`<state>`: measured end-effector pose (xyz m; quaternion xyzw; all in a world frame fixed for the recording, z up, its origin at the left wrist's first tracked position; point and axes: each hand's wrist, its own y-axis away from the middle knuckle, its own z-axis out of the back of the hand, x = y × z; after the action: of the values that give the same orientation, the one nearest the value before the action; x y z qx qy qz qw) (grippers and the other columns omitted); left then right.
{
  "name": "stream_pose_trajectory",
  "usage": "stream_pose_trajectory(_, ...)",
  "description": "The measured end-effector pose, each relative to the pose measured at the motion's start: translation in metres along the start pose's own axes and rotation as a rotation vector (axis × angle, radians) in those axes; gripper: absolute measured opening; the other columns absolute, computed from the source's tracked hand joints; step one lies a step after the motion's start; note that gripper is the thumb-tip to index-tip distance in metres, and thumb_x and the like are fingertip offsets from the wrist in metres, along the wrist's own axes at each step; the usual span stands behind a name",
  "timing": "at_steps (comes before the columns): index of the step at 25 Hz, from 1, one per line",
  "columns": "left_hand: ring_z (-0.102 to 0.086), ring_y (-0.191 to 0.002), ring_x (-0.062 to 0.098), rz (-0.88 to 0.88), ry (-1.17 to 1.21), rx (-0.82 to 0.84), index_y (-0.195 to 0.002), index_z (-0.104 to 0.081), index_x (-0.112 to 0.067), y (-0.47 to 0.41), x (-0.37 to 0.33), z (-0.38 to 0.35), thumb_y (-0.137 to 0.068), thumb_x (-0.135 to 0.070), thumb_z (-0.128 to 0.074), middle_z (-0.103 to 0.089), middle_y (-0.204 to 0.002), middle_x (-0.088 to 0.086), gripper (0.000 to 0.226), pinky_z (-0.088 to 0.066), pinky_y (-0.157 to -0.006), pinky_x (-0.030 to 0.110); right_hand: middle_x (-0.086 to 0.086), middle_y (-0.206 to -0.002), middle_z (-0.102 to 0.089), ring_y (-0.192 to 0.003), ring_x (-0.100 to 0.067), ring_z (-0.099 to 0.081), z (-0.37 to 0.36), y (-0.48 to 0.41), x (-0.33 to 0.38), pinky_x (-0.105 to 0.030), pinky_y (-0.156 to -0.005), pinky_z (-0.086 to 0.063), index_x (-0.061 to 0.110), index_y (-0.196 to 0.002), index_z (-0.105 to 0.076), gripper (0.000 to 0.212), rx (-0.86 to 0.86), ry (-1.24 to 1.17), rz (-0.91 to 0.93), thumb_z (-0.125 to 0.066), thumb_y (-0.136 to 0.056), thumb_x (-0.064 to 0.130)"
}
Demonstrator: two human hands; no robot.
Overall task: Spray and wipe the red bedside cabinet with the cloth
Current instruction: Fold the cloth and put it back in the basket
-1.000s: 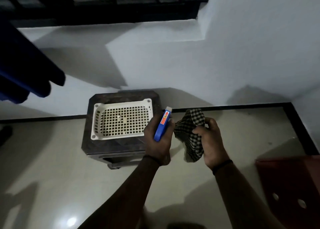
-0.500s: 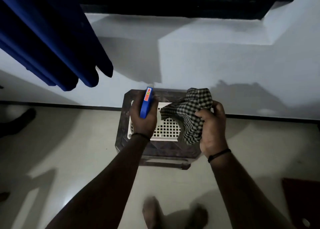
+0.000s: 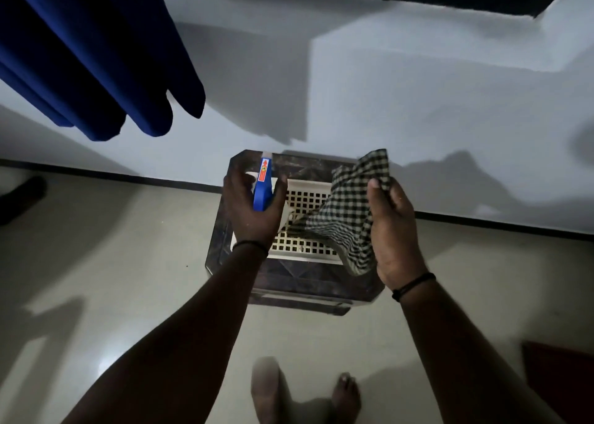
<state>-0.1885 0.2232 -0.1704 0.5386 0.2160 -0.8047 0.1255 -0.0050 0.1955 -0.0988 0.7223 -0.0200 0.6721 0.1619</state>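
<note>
My left hand [image 3: 250, 208] grips a blue spray bottle [image 3: 262, 186] with a red label, its nozzle pointing away from me. My right hand [image 3: 390, 230] pinches a black-and-white checked cloth [image 3: 347, 211] that hangs from the fingers. Both hands hover over a white perforated basket [image 3: 308, 250] that sits on a dark stool [image 3: 225, 247] against the wall. A corner of the red bedside cabinet [image 3: 565, 378] shows at the lower right edge, apart from both hands.
A blue curtain [image 3: 96, 54] hangs at the upper left. The white wall [image 3: 418, 102] runs behind the stool with a dark skirting line. My bare feet [image 3: 308, 391] stand on the pale tiled floor [image 3: 112, 279]. A dark object [image 3: 22, 195] lies at the far left.
The view has swung right to left, so the stool now sits in the middle under my hands. Both hands moved over the basket. The cabinet slid toward the right edge.
</note>
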Motion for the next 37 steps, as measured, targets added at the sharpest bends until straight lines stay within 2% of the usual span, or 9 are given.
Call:
stream_pose_trajectory(6, -0.052, -0.114, 0.030, 0.218, -0.249, -0.227, -0.132, -0.046, -0.013, 0.051, -0.014, 0.006, -0.074, -0.041, -0.077, -0.054, -0.121, 0.007, 0.072, -0.045, -0.097, 0.048, 0.007, -0.081, -0.068, -0.072, -0.009, -0.061, 0.006, -0.008, 0.011, -0.031, -0.062, -0.049, 0.025, -0.112, -0.068, 0.019, 0.122, 0.742, 0.310, -0.053, -0.101, 0.030)
stream_pose_trajectory(11, -0.047, -0.128, 0.032, -0.316, -0.219, 0.039, -0.137, -0.046, -0.014, 0.065, -0.049, 0.005, -0.079, -0.025, -0.080, -0.051, -0.136, 0.017, 0.068, -0.040, -0.108, 0.041, 0.004, -0.131, -0.063, -0.127, -0.023, -0.054, 0.018, -0.018, 0.000, -0.048, -0.100, -0.039, 0.033, -0.119, -0.068, 0.033, 0.146, 1.164, 0.508, -0.057, -0.089, 0.029)
stream_pose_trajectory(14, -0.053, -0.128, 0.029, -0.508, -0.252, 0.395, -0.124, -0.065, -0.010, 0.020, -0.057, -0.002, -0.081, -0.019, -0.078, -0.059, -0.134, 0.015, 0.046, -0.045, -0.107, 0.044, 0.010, -0.118, -0.069, -0.114, -0.022, -0.061, 0.023, -0.017, 0.004, -0.046, -0.094, -0.042, 0.035, -0.118, -0.068, 0.033, 0.175, 1.114, 0.555, -0.057, -0.088, 0.025)
stream_pose_trajectory(18, -0.068, -0.095, 0.024, -0.441, -0.132, 0.442, -0.097, -0.071, -0.007, -0.002, -0.073, 0.000, -0.083, 0.002, -0.063, -0.073, -0.098, 0.007, 0.019, -0.054, -0.083, 0.046, 0.006, -0.095, -0.071, -0.097, -0.025, -0.065, 0.035, -0.021, 0.010, -0.045, -0.080, -0.052, 0.028, -0.105, -0.063, 0.019, 0.244, 0.932, 0.540, -0.061, -0.087, 0.031)
stream_pose_trajectory(23, -0.065, -0.078, 0.027, -0.255, -0.030, 0.365, -0.096, -0.057, -0.031, -0.004, -0.100, 0.004, -0.075, -0.002, -0.054, -0.066, -0.083, -0.004, 0.036, -0.056, -0.068, 0.049, 0.007, -0.066, -0.051, -0.073, -0.031, -0.063, 0.056, -0.012, -0.004, -0.041, -0.070, -0.049, 0.031, -0.080, -0.042, 0.027, 0.121, 1.038, 0.459, -0.062, -0.086, 0.014)
stream_pose_trajectory(27, -0.063, -0.075, 0.026, -0.237, 0.016, 0.329, -0.092, -0.056, -0.030, -0.005, -0.104, 0.010, -0.080, -0.005, -0.050, -0.063, -0.080, -0.008, 0.029, -0.057, -0.066, 0.047, -0.001, -0.088, -0.071, -0.084, -0.024, -0.067, 0.074, -0.022, -0.004, -0.036, -0.074, -0.053, 0.019, -0.099, -0.063, 0.010, -0.071, 0.961, 0.398, -0.059, -0.091, 0.015)
stream_pose_trajectory(31, -0.055, -0.078, 0.006, -0.164, 0.082, 0.223, -0.092, -0.056, -0.023, 0.001, -0.111, 0.011, -0.089, 0.002, -0.051, -0.059, -0.078, -0.018, 0.025, -0.048, -0.070, 0.026, 0.007, -0.084, -0.070, -0.078, 0.002, -0.062, 0.081, -0.016, 0.014, -0.013, -0.074, -0.048, 0.013, -0.093, -0.070, 0.009, -0.163, 0.483, 0.337, -0.067, -0.088, 0.007)
stream_pose_trajectory(34, -0.059, -0.079, 0.007, -0.069, 0.129, 0.147, -0.087, -0.058, -0.029, 0.000, -0.108, 0.008, -0.095, -0.010, -0.055, -0.063, -0.078, -0.017, 0.021, -0.050, -0.074, 0.027, -0.001, -0.076, -0.069, -0.071, -0.008, -0.063, 0.080, -0.013, 0.027, -0.027, -0.069, -0.054, 0.009, -0.083, -0.070, 0.009, -0.202, 0.162, 0.253, -0.076, -0.084, 0.015)
stream_pose_trajectory(37, -0.063, -0.077, 0.029, 0.061, -0.130, 0.003, -0.081, -0.060, -0.017, 0.018, -0.102, -0.010, -0.093, -0.020, -0.056, -0.066, -0.075, 0.003, 0.014, -0.044, -0.067, 0.036, -0.003, -0.074, -0.070, -0.073, -0.018, -0.066, 0.066, -0.015, 0.023, -0.032, -0.068, -0.051, 0.014, -0.077, -0.068, 0.022, -0.316, 0.552, 0.139, -0.075, -0.082, 0.033)
